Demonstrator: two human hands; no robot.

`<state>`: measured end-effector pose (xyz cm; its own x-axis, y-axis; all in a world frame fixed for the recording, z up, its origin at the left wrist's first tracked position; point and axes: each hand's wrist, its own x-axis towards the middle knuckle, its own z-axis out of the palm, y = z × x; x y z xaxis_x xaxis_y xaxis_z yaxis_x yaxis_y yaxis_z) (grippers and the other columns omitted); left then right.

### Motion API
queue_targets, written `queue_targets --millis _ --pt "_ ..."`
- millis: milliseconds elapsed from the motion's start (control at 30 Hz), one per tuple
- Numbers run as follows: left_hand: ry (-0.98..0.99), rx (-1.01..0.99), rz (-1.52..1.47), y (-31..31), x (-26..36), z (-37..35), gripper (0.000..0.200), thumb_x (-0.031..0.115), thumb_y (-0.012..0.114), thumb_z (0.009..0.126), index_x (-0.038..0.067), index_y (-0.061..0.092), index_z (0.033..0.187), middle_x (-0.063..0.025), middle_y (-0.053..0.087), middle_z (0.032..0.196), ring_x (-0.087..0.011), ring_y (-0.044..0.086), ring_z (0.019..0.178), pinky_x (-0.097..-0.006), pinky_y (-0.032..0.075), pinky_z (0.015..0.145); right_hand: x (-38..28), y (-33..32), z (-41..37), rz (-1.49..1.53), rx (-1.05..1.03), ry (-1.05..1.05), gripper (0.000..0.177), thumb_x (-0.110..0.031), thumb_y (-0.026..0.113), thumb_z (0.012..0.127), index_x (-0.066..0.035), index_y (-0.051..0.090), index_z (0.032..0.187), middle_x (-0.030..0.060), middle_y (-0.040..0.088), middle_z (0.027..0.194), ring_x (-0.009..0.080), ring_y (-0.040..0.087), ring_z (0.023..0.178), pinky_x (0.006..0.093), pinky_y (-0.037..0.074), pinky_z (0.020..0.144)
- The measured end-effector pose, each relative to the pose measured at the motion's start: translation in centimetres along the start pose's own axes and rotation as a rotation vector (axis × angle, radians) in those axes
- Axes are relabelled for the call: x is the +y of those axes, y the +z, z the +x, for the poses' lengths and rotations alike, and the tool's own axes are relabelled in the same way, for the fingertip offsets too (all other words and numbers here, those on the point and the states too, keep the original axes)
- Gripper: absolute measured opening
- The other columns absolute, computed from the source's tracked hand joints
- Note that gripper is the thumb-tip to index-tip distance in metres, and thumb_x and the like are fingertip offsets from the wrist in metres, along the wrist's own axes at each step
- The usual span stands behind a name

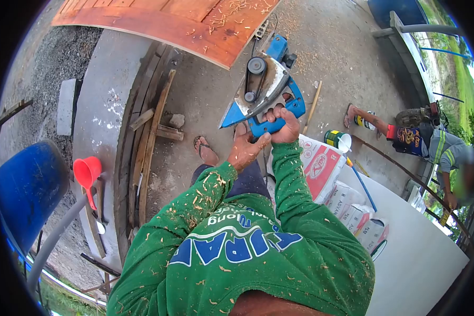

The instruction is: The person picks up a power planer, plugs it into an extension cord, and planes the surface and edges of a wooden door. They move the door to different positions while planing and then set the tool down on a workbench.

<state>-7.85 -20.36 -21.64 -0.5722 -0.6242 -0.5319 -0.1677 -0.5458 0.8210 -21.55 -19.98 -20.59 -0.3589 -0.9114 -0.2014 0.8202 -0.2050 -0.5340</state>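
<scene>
A blue electric planer (pixel 268 84) with a bare metal side and an exposed drive belt and pulleys is held up in front of my body, tilted. My right hand (pixel 284 127) wraps around its blue handle. Below it, my left hand (pixel 244 151) holds the planer's near end, thumb against the handle base; some of its fingers are hidden by the tool. Just beyond the planer is a reddish-brown varnished wooden panel (pixel 195 37) with curled shavings on it. Wood shavings also cling to my green sleeves.
Wooden boards (pixel 155 137) lie along a concrete ledge (pixel 108 79) at left, near a red dipper (pixel 87 173) and blue drum (pixel 31 192). To the right are a red-white box (pixel 321 166), a paint can (pixel 338 140) and a white board (pixel 411 253). Another person (pixel 447 152) bends at far right.
</scene>
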Motion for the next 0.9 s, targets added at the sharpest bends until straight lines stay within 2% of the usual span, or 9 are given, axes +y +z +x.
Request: queue_targets --millis 100,267,333,500,600,700,733,833,900 --pt "0.125 0.106 -0.083 0.8 0.6 0.8 0.049 0.04 0.065 0.083 0.0 0.057 0.111 -0.0071 0.06 0.092 -0.0122 0.053 0.077 -0.0291 0.045 0.068 -0.3 -0.7 -0.6 0.025 -0.069 0.003 0.049 -0.016 0.058 0.083 -0.014 0.039 0.128 0.0008 0.048 0.073 0.0154 0.048 0.068 0.0386 0.042 0.073" --pt "0.058 0.097 -0.264 1.3 3.0 0.9 0.043 0.037 0.065 0.083 0.002 0.059 0.108 -0.0072 0.061 0.095 -0.0138 0.055 0.081 -0.0305 0.046 0.07 -0.7 -2.0 -1.6 0.038 -0.08 0.006 0.049 -0.012 0.06 0.08 -0.013 0.04 0.125 0.002 0.048 0.073 0.017 0.049 0.07 0.0355 0.043 0.074" --pt "0.032 0.088 -0.281 1.2 2.5 1.1 0.04 0.034 0.064 0.083 0.003 0.059 0.107 -0.0072 0.061 0.097 -0.0145 0.055 0.084 -0.031 0.046 0.071 -0.6 -0.2 -2.3 0.248 0.095 0.044 0.049 -0.012 0.06 0.08 -0.011 0.041 0.125 0.0028 0.05 0.075 0.0175 0.05 0.072 0.0363 0.044 0.074" --pt "-0.036 0.208 -0.335 1.5 0.0 1.0 0.034 0.029 0.064 0.083 0.004 0.06 0.106 -0.0073 0.061 0.102 -0.0162 0.057 0.089 -0.0324 0.046 0.076 -0.9 -1.2 -3.1 -0.084 0.016 0.119 0.052 -0.014 0.067 0.077 -0.01 0.043 0.122 0.0047 0.055 0.083 0.0223 0.053 0.083 0.0419 0.044 0.083" --pt "0.077 0.29 -0.097 0.4 -4.6 2.7 0.033 0.025 0.062 0.083 0.003 0.059 0.107 -0.0092 0.061 0.103 -0.018 0.058 0.092 -0.0335 0.046 0.078 -0.2 -1.7 -2.8 0.076 0.064 0.178 0.044 -0.018 0.069 0.076 -0.011 0.048 0.114 0.0034 0.055 0.083 0.0223 0.053 0.086 0.043 0.043 0.086" --pt "-0.221 0.215 -0.091 -1.1 -3.5 3.3 0.033 0.025 0.061 0.083 0.002 0.059 0.107 -0.0102 0.063 0.103 -0.0206 0.059 0.094 -0.0337 0.045 0.08 2.7 -7.0 -1.6 0.225 0.141 0.24 0.025 -0.022 0.068 0.078 -0.014 0.052 0.096 0.0 0.054 0.08 0.0197 0.051 0.081 0.0407 0.041 0.081" --pt "-0.016 0.265 -0.005 -1.2 -6.1 4.6 0.033 0.025 0.06 0.083 0.001 0.059 0.107 -0.0106 0.064 0.099 -0.0213 0.06 0.091 -0.0328 0.045 0.08 3.4 -8.3 -0.8 0.243 0.145 0.258 0.023 -0.022 0.068 0.078 -0.014 0.052 0.094 -0.0005 0.054 0.08 0.0192 0.05 0.08 0.0403 0.041 0.08" --pt "0.466 0.324 0.895 -2.2 -11.4 7.8 0.032 0.026 0.059 0.085 0.002 0.06 0.105 -0.0116 0.066 0.097 -0.0244 0.062 0.088 -0.0337 0.046 0.081 4.5 -11.1 1.9 0.21 0.166 0.356 0.019 -0.022 0.066 0.08 -0.014 0.052 0.089 -0.0021 0.053 0.077 0.0177 0.051 0.078 0.0394 0.041 0.08" --pt "0.263 0.381 0.475 -2.2 -10.6 8.9 0.03 0.026 0.058 0.086 0.004 0.06 0.106 -0.0118 0.065 0.098 -0.0264 0.062 0.087 -0.0347 0.047 0.08 5.4 -12.6 3.2 0.199 0.181 0.415 0.019 -0.022 0.066 0.079 -0.014 0.053 0.09 -0.0022 0.053 0.077 0.0174 0.051 0.078 0.0391 0.041 0.079"
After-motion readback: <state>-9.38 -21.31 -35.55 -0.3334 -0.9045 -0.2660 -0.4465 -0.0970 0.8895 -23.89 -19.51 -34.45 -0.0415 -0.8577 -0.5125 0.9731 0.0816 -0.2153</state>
